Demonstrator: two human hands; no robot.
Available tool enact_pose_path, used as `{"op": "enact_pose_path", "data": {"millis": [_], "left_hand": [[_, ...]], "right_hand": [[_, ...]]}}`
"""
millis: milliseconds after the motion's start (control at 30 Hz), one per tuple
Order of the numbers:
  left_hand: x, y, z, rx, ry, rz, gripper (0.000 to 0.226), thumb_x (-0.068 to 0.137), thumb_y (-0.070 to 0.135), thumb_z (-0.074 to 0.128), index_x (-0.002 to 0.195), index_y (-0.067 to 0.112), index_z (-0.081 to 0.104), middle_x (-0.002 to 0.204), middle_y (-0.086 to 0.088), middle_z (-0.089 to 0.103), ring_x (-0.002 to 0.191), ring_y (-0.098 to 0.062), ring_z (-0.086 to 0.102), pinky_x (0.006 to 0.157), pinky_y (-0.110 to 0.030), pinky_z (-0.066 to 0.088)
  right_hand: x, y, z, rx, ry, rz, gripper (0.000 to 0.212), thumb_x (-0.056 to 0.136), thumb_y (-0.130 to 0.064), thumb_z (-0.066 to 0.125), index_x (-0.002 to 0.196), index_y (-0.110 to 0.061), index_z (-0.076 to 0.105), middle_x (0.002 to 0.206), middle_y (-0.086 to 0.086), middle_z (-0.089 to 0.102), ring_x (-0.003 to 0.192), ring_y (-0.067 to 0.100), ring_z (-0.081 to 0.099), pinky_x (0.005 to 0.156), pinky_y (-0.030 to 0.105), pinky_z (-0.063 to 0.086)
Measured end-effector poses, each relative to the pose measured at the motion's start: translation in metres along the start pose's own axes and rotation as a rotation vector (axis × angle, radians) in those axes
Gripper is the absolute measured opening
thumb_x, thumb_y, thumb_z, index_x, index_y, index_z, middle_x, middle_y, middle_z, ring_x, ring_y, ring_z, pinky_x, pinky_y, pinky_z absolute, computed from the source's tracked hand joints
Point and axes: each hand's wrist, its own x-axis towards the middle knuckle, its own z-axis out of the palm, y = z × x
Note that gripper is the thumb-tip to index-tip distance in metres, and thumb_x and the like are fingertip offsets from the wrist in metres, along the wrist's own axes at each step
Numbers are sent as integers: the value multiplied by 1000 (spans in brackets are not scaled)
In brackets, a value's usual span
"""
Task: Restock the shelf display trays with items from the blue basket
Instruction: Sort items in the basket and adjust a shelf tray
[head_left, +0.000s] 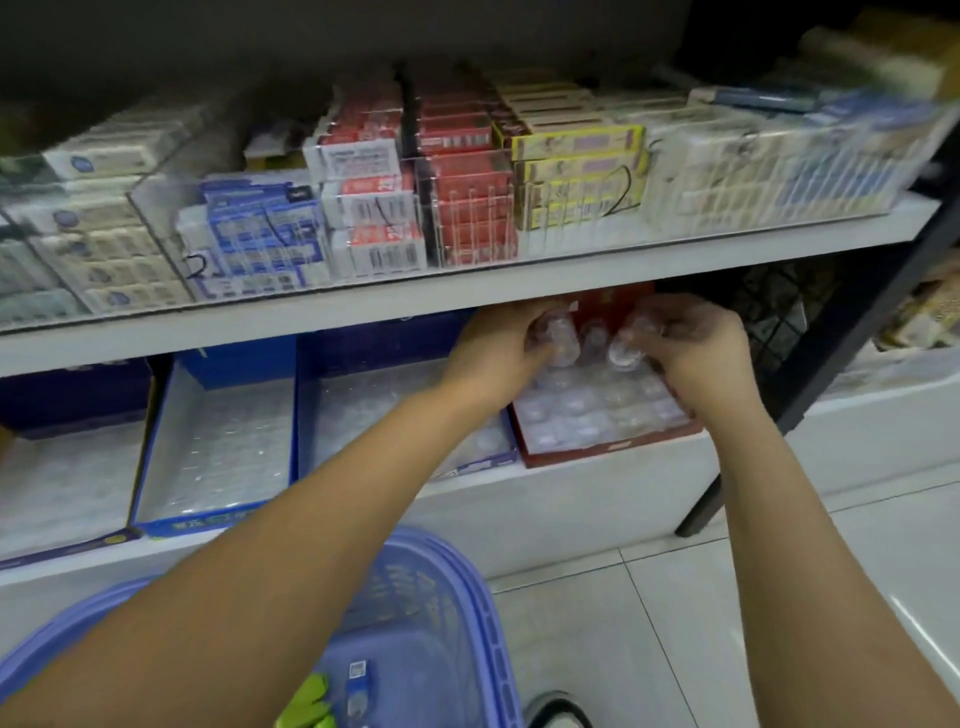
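The left hand (498, 345) pinches 1 clear vial (557, 339). The right hand (693, 349) pinches a 2nd vial (625, 347), red tray (602, 451) just beneath both.

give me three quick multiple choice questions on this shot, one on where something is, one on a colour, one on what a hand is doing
1. Where are the left hand and right hand?
A) in the basket
B) on the upper shelf
C) over the rightmost tray on the lower shelf

2. What colour is that tray?
A) red
B) green
C) yellow

3. What is the left hand doing?
A) lying flat on the shelf
B) holding a small clear container
C) gripping the basket's rim

Answers:
1 C: both hands meet just above that tray.
2 A: its front wall and back flap are red.
3 B: its fingers curl round the clear container.
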Motion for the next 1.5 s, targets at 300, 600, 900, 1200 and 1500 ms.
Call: {"op": "enact_pose_path", "data": {"millis": [300, 600, 900, 1200, 1500], "left_hand": [[14, -14, 29, 43, -111, 78, 39, 85, 11, 62, 121, 24, 55, 120, -3, 57, 100, -15, 53, 77, -21, 42], [12, -19, 39, 139, -16, 151, 32, 82, 10, 67, 113, 14, 61, 115, -9, 58, 109, -24, 48, 79, -26, 38], [16, -19, 42, 198, -52, 159, 32, 80, 12, 68, 112, 14, 64, 108, -7, 57, 103, -23, 48, 73, -24, 31], [18, -17, 39, 331, -98, 120, 38, 87, 24, 61, 125, 26, 59, 118, -4, 58, 111, -27, 44, 81, -28, 27], [-75, -10, -1, 55, 118, 80, 24, 90, 17, 58, 113, 11, 63, 111, -9, 60, 105, -22, 52, 90, -27, 38]], "right_hand": [[18, 44, 14, -178, -105, -143, 38, 78, -6, 71, 115, -11, 63, 108, 8, 67, 95, 18, 64, 83, 26, 51], [15, 48, 22, -311, -96, -339, 38, 79, -2, 68, 116, -7, 61, 107, 18, 60, 99, 36, 60, 87, 48, 52], [15, 50, 28, -449, -100, -403, 30, 79, 1, 66, 107, -7, 67, 101, 18, 62, 92, 34, 57, 72, 13, 30], [20, 53, 36, -191, -145, -160, 32, 78, 3, 65, 103, -16, 69, 105, 4, 64, 92, 22, 65, 81, 25, 53], [-19, 3, 25, -537, -179, -188, 48, 79, -10, 66, 124, -15, 54, 121, 16, 51, 100, 33, 55, 78, 28, 41]]}}
